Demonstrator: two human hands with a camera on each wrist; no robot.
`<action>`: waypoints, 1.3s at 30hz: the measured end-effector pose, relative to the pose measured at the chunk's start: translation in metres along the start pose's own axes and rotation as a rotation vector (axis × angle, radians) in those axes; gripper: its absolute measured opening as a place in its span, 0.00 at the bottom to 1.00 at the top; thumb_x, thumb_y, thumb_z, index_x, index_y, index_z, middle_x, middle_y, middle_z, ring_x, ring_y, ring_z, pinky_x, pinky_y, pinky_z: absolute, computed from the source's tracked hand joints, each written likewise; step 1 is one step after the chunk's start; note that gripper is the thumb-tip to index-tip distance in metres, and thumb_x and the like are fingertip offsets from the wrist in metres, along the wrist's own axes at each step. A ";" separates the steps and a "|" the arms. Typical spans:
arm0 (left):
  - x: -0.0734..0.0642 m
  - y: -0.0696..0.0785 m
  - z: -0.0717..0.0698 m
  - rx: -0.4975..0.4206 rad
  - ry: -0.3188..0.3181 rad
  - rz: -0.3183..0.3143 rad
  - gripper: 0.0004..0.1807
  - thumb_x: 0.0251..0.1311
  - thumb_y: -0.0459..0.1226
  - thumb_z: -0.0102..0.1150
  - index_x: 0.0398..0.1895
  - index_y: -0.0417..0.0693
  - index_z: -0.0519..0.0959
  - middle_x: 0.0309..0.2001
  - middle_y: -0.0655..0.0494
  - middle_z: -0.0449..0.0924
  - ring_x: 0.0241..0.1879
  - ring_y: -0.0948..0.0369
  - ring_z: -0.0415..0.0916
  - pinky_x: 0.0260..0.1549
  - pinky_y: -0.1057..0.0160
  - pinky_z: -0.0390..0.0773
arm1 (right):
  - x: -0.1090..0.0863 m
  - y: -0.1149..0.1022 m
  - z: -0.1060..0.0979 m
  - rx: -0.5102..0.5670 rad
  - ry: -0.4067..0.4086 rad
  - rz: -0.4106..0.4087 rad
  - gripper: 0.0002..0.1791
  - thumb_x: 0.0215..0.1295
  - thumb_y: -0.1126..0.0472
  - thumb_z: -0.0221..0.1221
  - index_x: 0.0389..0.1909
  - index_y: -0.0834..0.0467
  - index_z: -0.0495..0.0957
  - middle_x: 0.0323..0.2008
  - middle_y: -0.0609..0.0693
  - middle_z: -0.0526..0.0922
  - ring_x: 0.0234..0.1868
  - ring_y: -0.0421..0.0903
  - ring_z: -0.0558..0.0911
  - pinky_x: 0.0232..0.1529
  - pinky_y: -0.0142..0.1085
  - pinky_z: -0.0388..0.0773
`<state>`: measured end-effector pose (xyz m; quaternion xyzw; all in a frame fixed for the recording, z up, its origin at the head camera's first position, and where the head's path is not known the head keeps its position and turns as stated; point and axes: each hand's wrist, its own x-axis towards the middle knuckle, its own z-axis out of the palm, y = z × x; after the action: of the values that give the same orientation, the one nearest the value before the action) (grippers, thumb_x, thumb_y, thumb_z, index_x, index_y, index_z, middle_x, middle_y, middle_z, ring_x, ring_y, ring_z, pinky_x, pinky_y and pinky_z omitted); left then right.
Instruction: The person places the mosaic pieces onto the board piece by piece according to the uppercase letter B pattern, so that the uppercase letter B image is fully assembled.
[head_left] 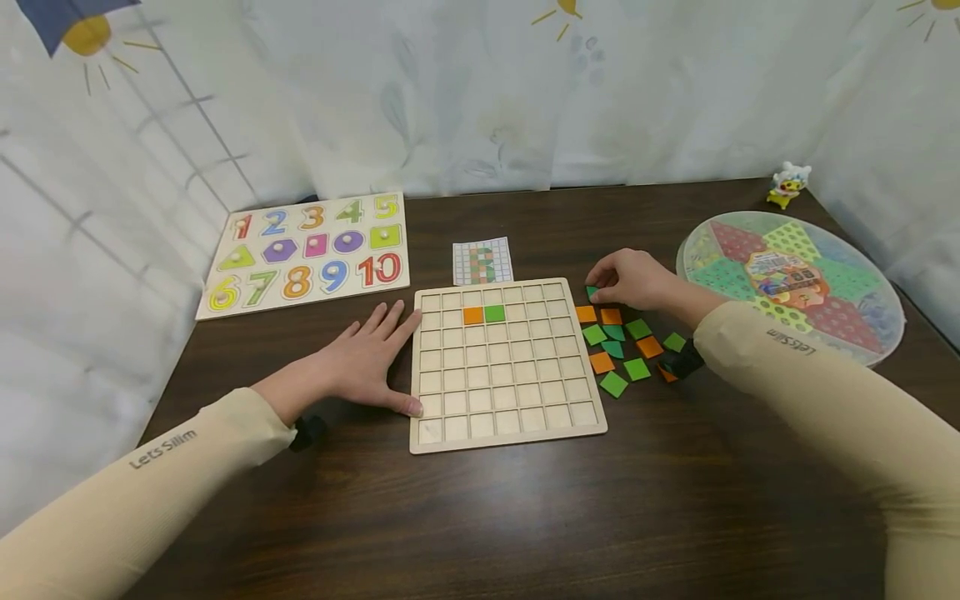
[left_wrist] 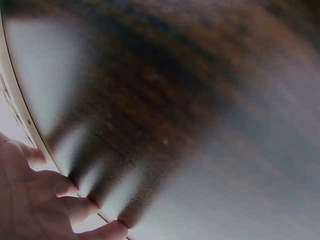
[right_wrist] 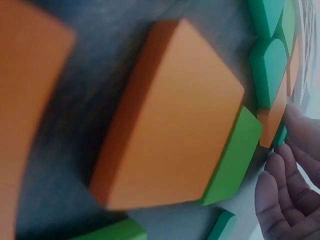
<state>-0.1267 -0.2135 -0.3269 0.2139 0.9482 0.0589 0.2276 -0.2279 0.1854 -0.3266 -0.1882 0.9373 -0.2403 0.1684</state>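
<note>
My left hand [head_left: 363, 358] lies with fingers spread against the left edge of a wooden grid board [head_left: 501, 377], its thumb touching the rim. An orange square tile [head_left: 473, 316] and a green square tile [head_left: 495, 313] sit side by side in the board's second row. Beyond the board's upper right corner, my right hand [head_left: 633, 279] pinches a small teal tile [head_left: 592, 292] between thumb and fingers; most of that tile is hidden. Below this hand lie several loose tiles, among them an orange square [head_left: 649, 347], a green square [head_left: 614, 384] and a curved-edged teal one [head_left: 612, 349].
A printed pattern card [head_left: 483, 262] lies behind the board. A number-and-shape puzzle board [head_left: 303, 252] is at the back left. On the right are a round patterned board [head_left: 787, 279] and, at the back, a small figurine [head_left: 788, 185]. Curtains border the dark table [head_left: 480, 517].
</note>
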 end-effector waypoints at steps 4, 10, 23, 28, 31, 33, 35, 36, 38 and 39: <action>0.000 0.000 -0.001 -0.003 0.002 0.000 0.74 0.47 0.72 0.67 0.84 0.44 0.38 0.82 0.33 0.32 0.81 0.33 0.32 0.71 0.26 0.47 | -0.001 -0.001 -0.001 -0.009 0.014 -0.004 0.14 0.70 0.62 0.65 0.51 0.64 0.84 0.45 0.60 0.86 0.46 0.55 0.83 0.49 0.48 0.82; 0.000 0.000 -0.001 -0.002 0.001 -0.001 0.74 0.47 0.72 0.67 0.84 0.44 0.38 0.82 0.33 0.32 0.81 0.33 0.31 0.71 0.26 0.47 | -0.001 -0.003 -0.002 -0.016 0.017 -0.004 0.14 0.69 0.61 0.66 0.50 0.65 0.84 0.45 0.61 0.87 0.46 0.56 0.84 0.50 0.49 0.82; 0.001 0.000 0.000 -0.003 -0.001 -0.003 0.73 0.47 0.72 0.68 0.84 0.44 0.38 0.82 0.33 0.32 0.81 0.33 0.32 0.72 0.26 0.47 | 0.003 -0.003 0.002 -0.029 0.003 0.039 0.15 0.70 0.63 0.65 0.52 0.67 0.82 0.49 0.63 0.85 0.50 0.58 0.83 0.53 0.52 0.81; 0.001 0.000 -0.001 -0.006 -0.003 -0.006 0.73 0.47 0.71 0.68 0.84 0.44 0.38 0.82 0.33 0.32 0.81 0.33 0.32 0.72 0.26 0.47 | 0.003 -0.006 0.002 -0.016 0.027 0.040 0.16 0.72 0.64 0.62 0.56 0.69 0.79 0.53 0.66 0.83 0.54 0.61 0.82 0.57 0.53 0.80; 0.000 0.000 -0.001 -0.005 -0.001 -0.005 0.73 0.47 0.71 0.68 0.84 0.43 0.38 0.82 0.33 0.32 0.81 0.33 0.32 0.72 0.26 0.47 | 0.003 -0.014 0.003 0.030 0.050 0.023 0.17 0.73 0.63 0.61 0.57 0.68 0.79 0.54 0.65 0.83 0.57 0.60 0.81 0.58 0.53 0.79; 0.000 0.000 -0.001 -0.005 0.001 -0.005 0.73 0.47 0.71 0.68 0.84 0.43 0.39 0.82 0.33 0.32 0.81 0.33 0.32 0.72 0.26 0.47 | 0.004 -0.021 0.005 0.073 0.054 0.006 0.17 0.72 0.62 0.62 0.57 0.67 0.80 0.54 0.64 0.83 0.56 0.59 0.81 0.57 0.52 0.79; -0.001 0.000 -0.001 -0.004 0.005 -0.005 0.73 0.47 0.71 0.68 0.84 0.43 0.39 0.82 0.33 0.32 0.81 0.33 0.32 0.72 0.26 0.47 | 0.006 -0.028 0.009 0.107 0.050 -0.014 0.16 0.72 0.62 0.63 0.56 0.65 0.81 0.52 0.63 0.83 0.54 0.57 0.82 0.56 0.51 0.80; -0.001 0.000 -0.002 -0.004 0.005 -0.004 0.73 0.47 0.71 0.68 0.84 0.43 0.40 0.82 0.33 0.32 0.81 0.33 0.32 0.72 0.26 0.47 | 0.007 -0.032 0.011 0.122 0.042 -0.022 0.16 0.71 0.62 0.64 0.56 0.65 0.81 0.52 0.62 0.83 0.54 0.56 0.81 0.56 0.50 0.80; -0.001 0.000 -0.002 -0.004 0.005 -0.004 0.73 0.47 0.71 0.68 0.84 0.43 0.39 0.82 0.33 0.32 0.81 0.33 0.32 0.71 0.26 0.47 | 0.009 -0.040 0.016 0.146 0.026 -0.036 0.16 0.70 0.62 0.64 0.55 0.65 0.81 0.52 0.61 0.84 0.53 0.55 0.82 0.55 0.48 0.80; -0.001 0.000 -0.001 -0.004 0.003 -0.004 0.73 0.47 0.71 0.68 0.84 0.43 0.39 0.82 0.33 0.32 0.81 0.33 0.32 0.71 0.26 0.47 | 0.010 -0.044 0.018 0.150 0.017 -0.043 0.16 0.70 0.62 0.65 0.55 0.64 0.81 0.51 0.61 0.84 0.53 0.54 0.82 0.55 0.48 0.81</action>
<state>-0.1268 -0.2140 -0.3253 0.2116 0.9488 0.0606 0.2267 -0.2170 0.1386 -0.3214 -0.1929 0.9137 -0.3152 0.1689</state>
